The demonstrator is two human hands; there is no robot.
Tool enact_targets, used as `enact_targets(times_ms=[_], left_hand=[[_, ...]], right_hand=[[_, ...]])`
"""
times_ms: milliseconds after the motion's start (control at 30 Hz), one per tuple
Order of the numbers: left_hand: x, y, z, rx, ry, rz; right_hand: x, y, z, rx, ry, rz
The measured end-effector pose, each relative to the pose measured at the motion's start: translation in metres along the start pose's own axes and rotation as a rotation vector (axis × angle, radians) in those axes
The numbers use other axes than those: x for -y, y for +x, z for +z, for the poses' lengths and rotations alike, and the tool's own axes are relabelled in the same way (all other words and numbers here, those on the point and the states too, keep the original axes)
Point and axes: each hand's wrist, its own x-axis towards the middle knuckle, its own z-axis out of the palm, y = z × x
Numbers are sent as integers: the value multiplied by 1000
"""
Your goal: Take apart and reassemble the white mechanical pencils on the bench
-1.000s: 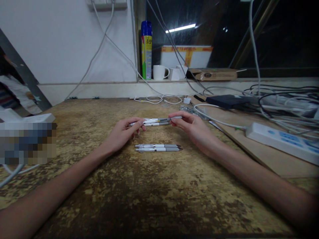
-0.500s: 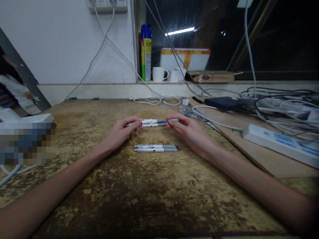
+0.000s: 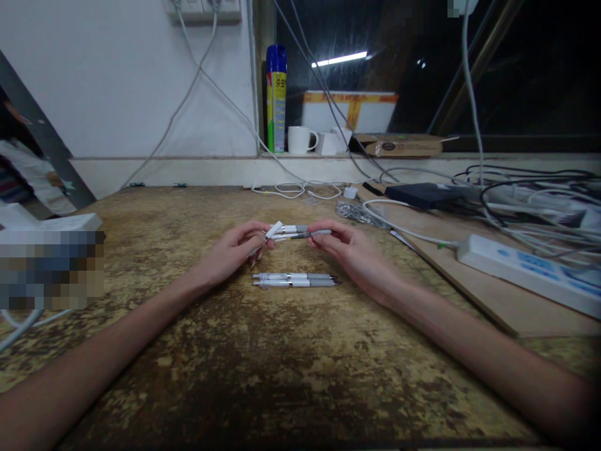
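My left hand pinches a white pen barrel, which tilts up to the right. Between the fingers of my right hand is a grey pen grip with a thin refill sticking out to the left. The refill's left end lies close to the white barrel. Just behind them another white and grey pen shows partly; its ends are hidden by my hands. Nearer to me, two white and grey pens lie side by side on the worn wooden table.
On the right are a white power strip, a dark box, a brown board and tangled cables. A crinkled plastic bag lies behind my right hand. A spray can and white mug stand on the sill.
The white barrel in my left hand has tilted away from the refill, its right end now raised. My right hand has shifted slightly left and down with the grey grip and refill.
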Motion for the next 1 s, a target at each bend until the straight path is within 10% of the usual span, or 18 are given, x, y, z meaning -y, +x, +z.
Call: enact_targets(times_ms=[1000], left_hand=[[4, 2, -10, -88, 243, 37]], right_hand=[[-1, 8, -13, -42, 56, -11]])
